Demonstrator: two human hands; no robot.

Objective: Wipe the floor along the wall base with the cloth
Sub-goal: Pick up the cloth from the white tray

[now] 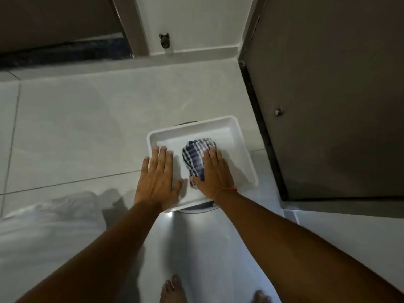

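While both arms reach forward and down from the head camera, the checked cloth (197, 157) lies bunched in a white tray (244, 154) that sits on some round, mostly hidden support above the pale tiled floor (76, 127). The right hand (215, 173) lies flat on the near right part of the cloth, fingers extended and close together, pressing rather than gripping; nothing is clamped yet. The left hand (158, 180) rests palm down on the bare tray bottom just beside the cloth, its 4 fingers spread slightly and its thumb pointing toward the fabric, holding nothing. The cloth's long axis runs from the near side of the tray toward the far side, tilted a little to the right, so it lies roughly in line with the right hand's fingers and directly beneath them. That makes the right hand the nearer one for a pick-up: curling its fingers down and in should gather the bundle, while the left hand would have to slide sideways to help. The wall base (196, 52) is well apart from the tray, across open tile at the far side of the view, with a dark door (328, 106) standing to the right. Wiping has apparently not begun, and the likely next step is lifting the cloth out and carrying it forward to that skirting.
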